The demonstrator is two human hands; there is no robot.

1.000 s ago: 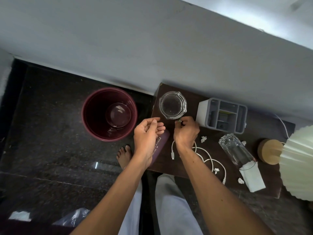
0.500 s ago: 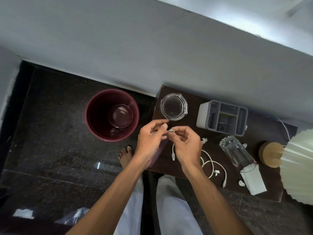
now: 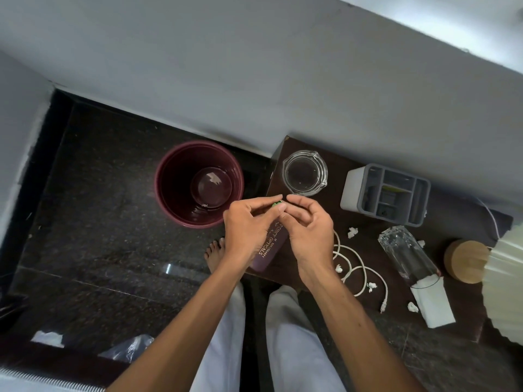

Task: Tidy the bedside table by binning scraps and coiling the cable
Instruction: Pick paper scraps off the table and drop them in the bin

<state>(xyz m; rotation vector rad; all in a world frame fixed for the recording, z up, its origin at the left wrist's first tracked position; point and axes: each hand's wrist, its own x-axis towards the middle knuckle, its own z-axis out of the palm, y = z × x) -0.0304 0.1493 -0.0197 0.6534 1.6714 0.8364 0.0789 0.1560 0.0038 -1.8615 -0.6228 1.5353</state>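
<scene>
A dark wooden bedside table [image 3: 376, 244] stands against a grey wall, with a maroon bin [image 3: 198, 182] on the floor beside it. The left hand [image 3: 249, 227] pinches a tiny green scrap [image 3: 276, 204] at its fingertips, and the right hand [image 3: 308, 230] curls loosely, touching it. The scrap looks featherlight and crushable, so a fingertip pinch suits it. The white cable [image 3: 359, 267] sprawls in limp loops among white paper bits [image 3: 352, 232]; it should bend easily, best gathered from its plug end.

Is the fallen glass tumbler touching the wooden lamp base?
Apart. The head view shows dark tabletop between the glass tumbler and the wooden lamp base.
</scene>
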